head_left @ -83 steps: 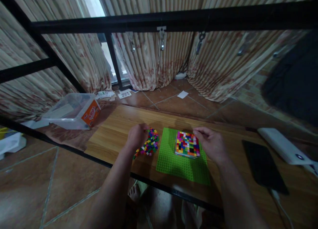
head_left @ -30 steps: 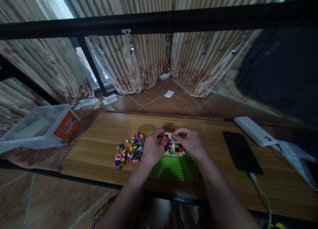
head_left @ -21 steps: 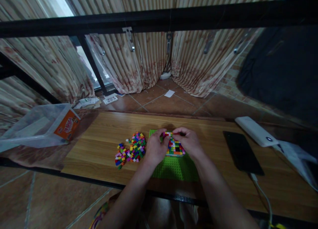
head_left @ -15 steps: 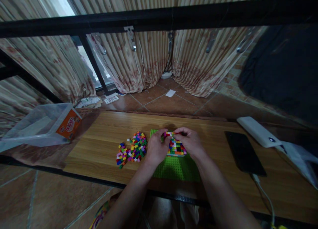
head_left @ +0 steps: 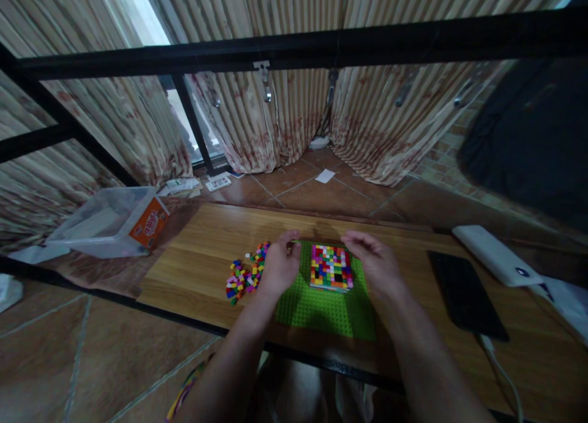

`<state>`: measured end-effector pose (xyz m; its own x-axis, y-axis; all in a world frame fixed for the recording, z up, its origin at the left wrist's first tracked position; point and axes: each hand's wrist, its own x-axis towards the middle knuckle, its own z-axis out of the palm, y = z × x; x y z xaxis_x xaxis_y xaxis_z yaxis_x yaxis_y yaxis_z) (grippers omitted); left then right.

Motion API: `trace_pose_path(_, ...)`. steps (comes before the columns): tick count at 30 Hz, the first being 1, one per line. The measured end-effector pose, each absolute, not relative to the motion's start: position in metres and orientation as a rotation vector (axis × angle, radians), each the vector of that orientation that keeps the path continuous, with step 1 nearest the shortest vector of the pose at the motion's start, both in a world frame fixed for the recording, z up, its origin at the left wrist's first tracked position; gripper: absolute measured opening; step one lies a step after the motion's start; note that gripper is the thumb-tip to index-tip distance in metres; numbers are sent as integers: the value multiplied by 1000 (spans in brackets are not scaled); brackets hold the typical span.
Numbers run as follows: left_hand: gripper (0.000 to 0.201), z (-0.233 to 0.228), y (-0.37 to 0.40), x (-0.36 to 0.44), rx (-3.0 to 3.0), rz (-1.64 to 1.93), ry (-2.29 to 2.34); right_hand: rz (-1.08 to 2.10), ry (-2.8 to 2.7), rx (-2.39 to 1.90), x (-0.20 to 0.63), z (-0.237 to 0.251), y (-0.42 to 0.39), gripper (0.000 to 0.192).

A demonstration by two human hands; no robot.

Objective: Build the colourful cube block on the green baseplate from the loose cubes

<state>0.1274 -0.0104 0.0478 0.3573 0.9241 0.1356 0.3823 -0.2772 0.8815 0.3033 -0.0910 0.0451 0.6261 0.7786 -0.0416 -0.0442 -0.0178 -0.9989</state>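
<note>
On the table, the brick mosaic lay between both hands, left hand at 9 o'clock, right hand at 3 o'clock; both open, grasping nothing.

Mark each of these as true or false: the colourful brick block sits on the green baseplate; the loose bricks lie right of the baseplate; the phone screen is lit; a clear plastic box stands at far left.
1. The brick block sits on the green baseplate: true.
2. The loose bricks lie right of the baseplate: false, they lie left of it, by the left hand.
3. The phone screen is lit: false, it is dark.
4. A clear plastic box stands at far left: true.
</note>
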Motion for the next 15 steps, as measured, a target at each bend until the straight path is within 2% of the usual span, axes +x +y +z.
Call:
trace_pose_path(5,26,56,30,82,1841,871,1373,632,-547,-1478,319,45,-95,23)
trace_pose_path(10,30,63,52,38,2007,476,1666,614,-602,-1514,318,47,-97,24)
trace_pose_path(15,30,59,48,27,2178,168,1632,599,-671,-1581,316,47,-96,27)
